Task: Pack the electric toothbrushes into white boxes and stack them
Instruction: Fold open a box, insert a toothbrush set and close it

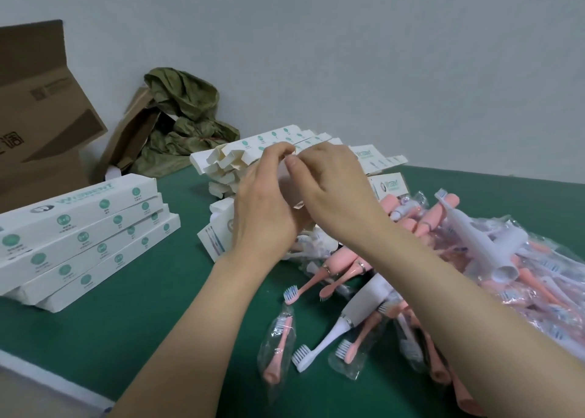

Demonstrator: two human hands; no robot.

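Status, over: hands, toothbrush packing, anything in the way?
Left hand and right hand both pinch one clear-wrapped item, contents hidden. Closed white boxes stacked at left. Toothbrush pile crowds the right; open boxes just behind hands.

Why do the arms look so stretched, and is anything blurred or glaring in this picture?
Head view: the wide-angle lens stretches the forearms and tilts the green table; light is soft and even, shadows faint; the bagged brush heads catch small glints; the left hand and right hand look slightly soft, so the clear packet they pinch is hard to make out.
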